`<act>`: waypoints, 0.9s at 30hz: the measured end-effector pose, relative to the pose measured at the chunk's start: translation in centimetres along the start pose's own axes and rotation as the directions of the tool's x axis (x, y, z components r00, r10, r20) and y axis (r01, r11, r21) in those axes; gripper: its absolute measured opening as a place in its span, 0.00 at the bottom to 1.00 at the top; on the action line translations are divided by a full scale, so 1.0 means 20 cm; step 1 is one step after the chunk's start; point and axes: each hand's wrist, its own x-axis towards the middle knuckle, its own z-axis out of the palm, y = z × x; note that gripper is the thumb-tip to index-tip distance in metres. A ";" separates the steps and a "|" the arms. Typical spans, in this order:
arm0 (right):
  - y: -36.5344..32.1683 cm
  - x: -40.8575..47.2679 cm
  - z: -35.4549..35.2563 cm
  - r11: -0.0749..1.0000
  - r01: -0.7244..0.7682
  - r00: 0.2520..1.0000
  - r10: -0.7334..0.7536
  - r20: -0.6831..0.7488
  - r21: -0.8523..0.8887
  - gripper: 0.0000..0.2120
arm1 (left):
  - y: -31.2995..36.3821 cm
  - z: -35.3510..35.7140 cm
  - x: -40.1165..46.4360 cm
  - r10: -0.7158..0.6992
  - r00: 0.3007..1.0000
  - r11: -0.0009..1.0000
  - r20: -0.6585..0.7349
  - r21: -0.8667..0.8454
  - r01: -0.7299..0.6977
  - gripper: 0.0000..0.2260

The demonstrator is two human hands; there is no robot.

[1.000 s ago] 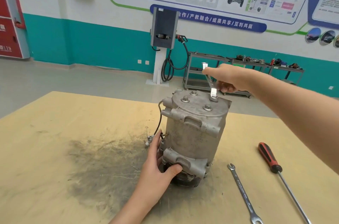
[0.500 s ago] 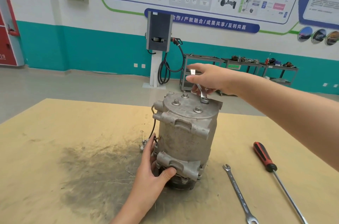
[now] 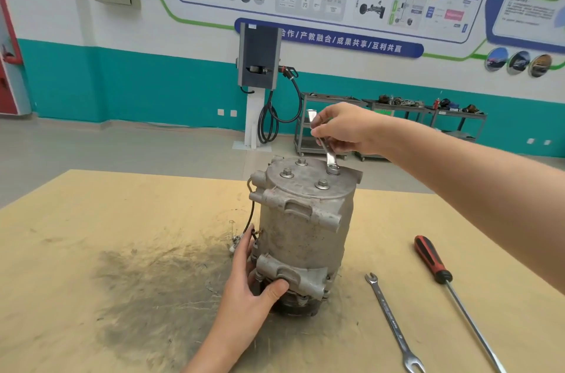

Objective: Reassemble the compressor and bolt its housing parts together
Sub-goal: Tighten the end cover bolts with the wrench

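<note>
Compressor is stood upright on the middle of the worktop, end cover uppermost; four bolts are seen on that cover, and the far-right bolt is engaged by the ring end of a spanner; the spanner is gripped by the right hand, fingers curled round the shank, the handle angled up and away to the far left. The lower flange is clasped by the left hand, thumb hooked under the near lug, so the body is steadied against the turning force. Bolting of the housing is judged to be the step in hand; whether this bolt is already snug cannot be told. The next move is judged to call for a short swing of the handle, the ring kept square on the head so it is not slipped off, and the base held firm; the other three bolts would then be visited in turn. A second spanner is laid on the worktop to the near right, lettering on its shank too small to be read; a red-handled screwdriver is laid just right of it. On the far wall a blue banner is read as 合作/产教融合/成果共享/互利共赢; the smaller chart text is blurred.
</note>
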 end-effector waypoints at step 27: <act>1.01 -0.65 0.32 0.973 -0.003 0.996 0.024 0.091 -0.231 0.04 | -0.02 0.01 0.00 -0.018 0.999 1.000 -0.031 0.022 0.019 0.40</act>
